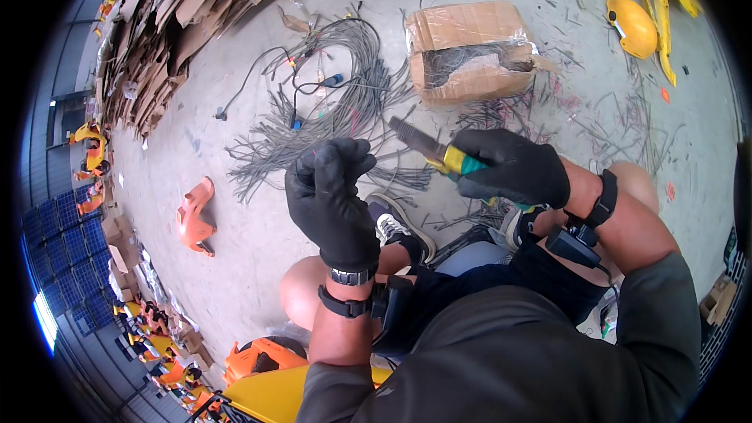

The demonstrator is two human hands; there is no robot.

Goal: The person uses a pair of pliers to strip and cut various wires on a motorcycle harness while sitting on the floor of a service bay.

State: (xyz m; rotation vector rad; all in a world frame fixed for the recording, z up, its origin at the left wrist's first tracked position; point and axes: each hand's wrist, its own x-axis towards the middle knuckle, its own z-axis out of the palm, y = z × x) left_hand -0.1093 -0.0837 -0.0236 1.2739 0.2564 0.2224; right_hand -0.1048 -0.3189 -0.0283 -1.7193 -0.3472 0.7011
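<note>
My right hand (513, 168), in a black glove, is closed around pliers (453, 158) with green and yellow handles. Their dark jaws point up and to the left, toward the cable pile. My left hand (329, 196), also gloved in black, is raised with its fingers curled and pinched together. What it holds, if anything, is too small to name; a tiny reddish speck shows at the fingers. A gap separates the pliers' jaws from the left hand. Beyond both hands, a large tangle of grey cables (364, 70) lies on the floor, with blue connectors (333, 80) among it.
A torn cardboard box (470, 23) holding grey strands stands beyond my right hand. Cut cable scraps (627, 121) litter the floor around it. A yellow rounded part (631, 27) lies far right, an orange plastic piece (196, 215) left. Flattened cardboard (172, 23) is heaped far left.
</note>
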